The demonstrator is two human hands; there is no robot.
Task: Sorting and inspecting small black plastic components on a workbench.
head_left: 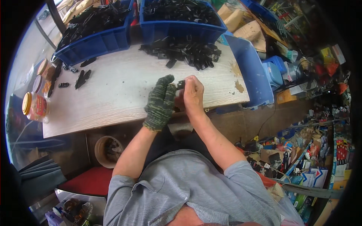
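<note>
My left hand, in a dark green knit glove, is curled closed over the near part of the white table. Facing it, my bare right hand is closed with its thumb on top. Between the two hands a small black plastic part shows, gripped by the right fingers and touching or nearly touching the glove. How far the left fingers hold it is hidden. Beyond my hands lies a loose pile of similar black plastic parts.
Two blue bins full of black parts stand at the far edge. Several black pieces and jars are at the left. A blue tub adjoins the right edge. A bucket stands below; cluttered shelves are at right.
</note>
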